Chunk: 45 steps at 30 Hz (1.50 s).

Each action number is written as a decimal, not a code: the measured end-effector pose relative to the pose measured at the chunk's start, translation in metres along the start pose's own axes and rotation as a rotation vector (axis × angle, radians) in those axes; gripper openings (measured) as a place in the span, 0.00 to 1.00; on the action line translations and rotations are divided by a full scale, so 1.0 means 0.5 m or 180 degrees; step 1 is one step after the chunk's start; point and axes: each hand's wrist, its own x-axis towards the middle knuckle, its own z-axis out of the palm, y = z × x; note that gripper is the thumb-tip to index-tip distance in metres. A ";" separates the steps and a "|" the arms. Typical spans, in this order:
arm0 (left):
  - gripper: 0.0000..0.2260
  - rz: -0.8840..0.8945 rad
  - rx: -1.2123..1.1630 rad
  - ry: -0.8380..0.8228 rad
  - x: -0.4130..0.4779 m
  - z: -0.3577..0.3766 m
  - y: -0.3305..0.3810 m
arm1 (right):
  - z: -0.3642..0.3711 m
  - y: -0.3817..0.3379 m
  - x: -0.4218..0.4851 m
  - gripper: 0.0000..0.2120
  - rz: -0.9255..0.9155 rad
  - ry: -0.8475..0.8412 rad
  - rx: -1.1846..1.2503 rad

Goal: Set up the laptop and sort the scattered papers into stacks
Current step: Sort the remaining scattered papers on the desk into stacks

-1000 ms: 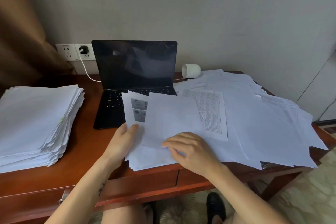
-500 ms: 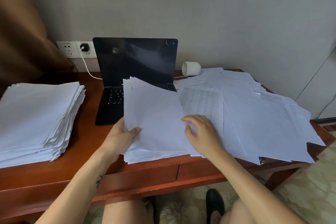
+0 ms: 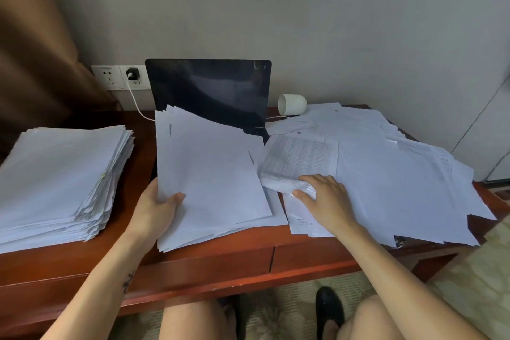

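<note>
Bare desk strip between left stack and held sheaf; scattered papers blanket right side

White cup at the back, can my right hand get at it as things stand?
Probably yes: only flat loose papers lie between the right hand and the white cup. Its grip is on a printed sheet, which it would need to drop first.

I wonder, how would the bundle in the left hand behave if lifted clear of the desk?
Probably floppy: the left hand grips the bundle at one edge only, and it is loose thin paper. Sheets may well slip apart, since their edges fan unevenly. Likely light, as one hand props it up.
</note>
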 end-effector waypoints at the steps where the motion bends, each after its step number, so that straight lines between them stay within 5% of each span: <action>1: 0.18 -0.0006 -0.0014 -0.0022 -0.003 -0.002 -0.001 | 0.003 -0.003 -0.003 0.18 0.0033 0.0182 0.0063; 10: 0.15 -0.0129 -0.0011 -0.0235 -0.020 -0.005 0.002 | -0.020 -0.014 -0.031 0.12 0.0556 0.0636 0.1768; 18: 0.17 -0.0125 -0.0156 -0.0372 -0.036 0.011 0.008 | -0.015 -0.064 -0.076 0.08 -0.0259 0.0525 0.1567; 24: 0.13 -0.0227 -0.0416 -0.0701 -0.037 0.031 0.019 | 0.008 -0.098 -0.095 0.17 -0.1067 -0.0176 0.0907; 27: 0.17 -0.0211 -0.0262 -0.0879 -0.029 0.031 0.019 | 0.003 -0.103 -0.098 0.12 -0.1119 -0.0548 0.0973; 32: 0.19 -0.0104 -0.0037 -0.0756 -0.029 0.039 0.014 | -0.014 -0.111 -0.101 0.10 -0.0754 -0.0994 0.1610; 36: 0.20 0.0207 -0.0229 -0.0520 -0.035 0.031 0.009 | -0.030 -0.125 -0.070 0.12 -0.0178 -0.0359 0.1996; 41: 0.20 0.0750 -0.0522 -0.0287 -0.037 0.007 0.031 | -0.046 -0.167 0.015 0.38 0.0806 -0.0269 0.2926; 45: 0.20 0.1209 -0.0641 -0.0170 -0.019 -0.008 0.055 | -0.082 -0.216 0.066 0.23 0.0670 -0.0093 0.3412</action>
